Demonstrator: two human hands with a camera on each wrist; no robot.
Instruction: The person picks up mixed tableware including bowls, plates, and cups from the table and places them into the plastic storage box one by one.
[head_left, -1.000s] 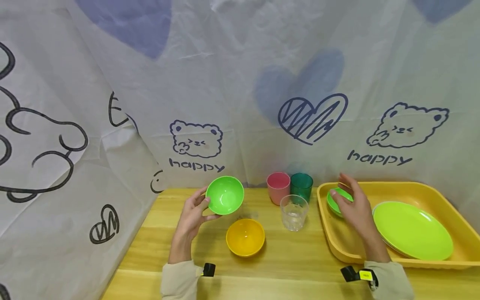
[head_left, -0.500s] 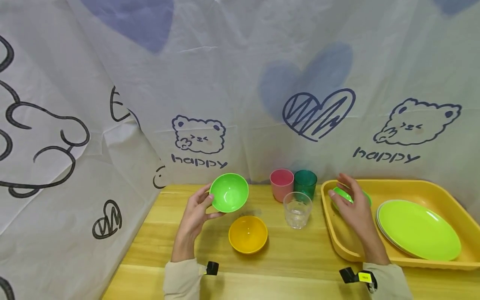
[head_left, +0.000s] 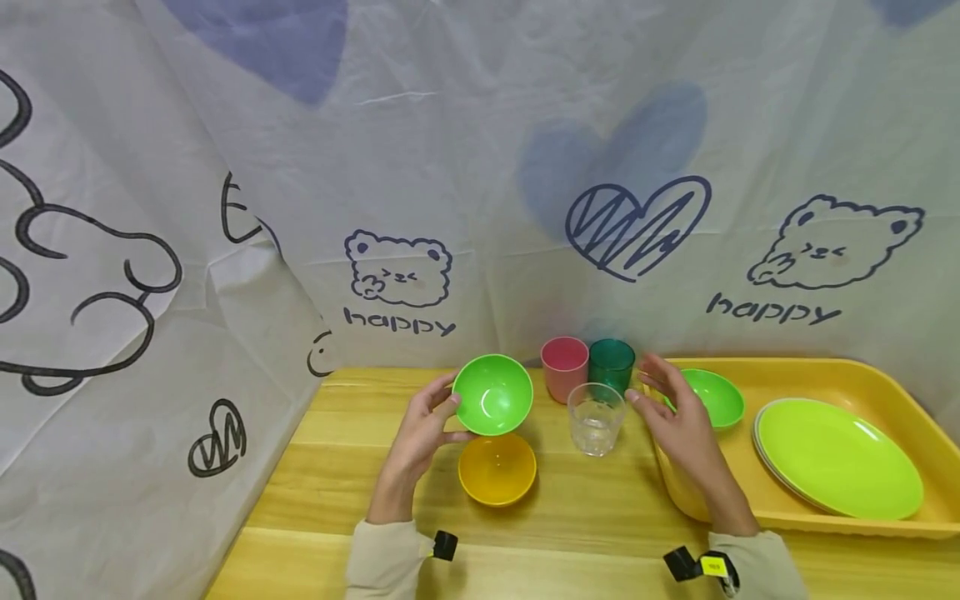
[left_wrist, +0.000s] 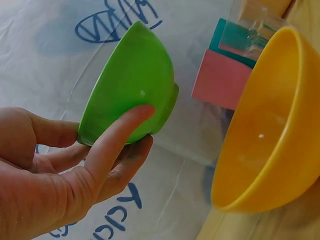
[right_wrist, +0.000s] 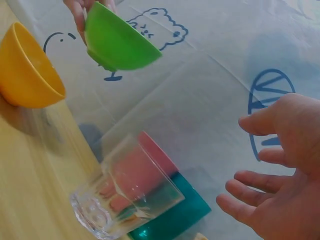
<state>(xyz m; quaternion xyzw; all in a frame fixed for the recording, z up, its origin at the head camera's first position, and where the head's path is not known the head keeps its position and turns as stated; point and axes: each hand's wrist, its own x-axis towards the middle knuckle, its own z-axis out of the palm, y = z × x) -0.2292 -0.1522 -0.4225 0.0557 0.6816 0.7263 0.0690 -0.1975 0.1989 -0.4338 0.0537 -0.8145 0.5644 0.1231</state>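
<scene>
My left hand (head_left: 423,429) grips a green bowl (head_left: 493,395) by its left side, thumb at the rim and fingers under it, as the left wrist view shows. The bowl is tilted with its inside toward the head camera, above and just behind a yellow bowl (head_left: 497,471) on the table. My right hand (head_left: 678,417) holds nothing; its fingers are spread and relaxed over the tray's left edge, close to a clear glass (head_left: 596,421). A second green bowl (head_left: 712,398) sits in the yellow tray (head_left: 795,371), partly hidden behind that hand.
A pink cup (head_left: 564,371) and a teal cup (head_left: 611,365) stand side by side behind the glass. Stacked plates, a lime green one (head_left: 838,458) on top, lie in the tray. A printed cloth (head_left: 495,167) hangs behind the wooden table (head_left: 300,500).
My left hand has carried the green bowl to the right, toward the yellow bowl. The right hand has moved left, off the second green bowl, which now shows more fully.
</scene>
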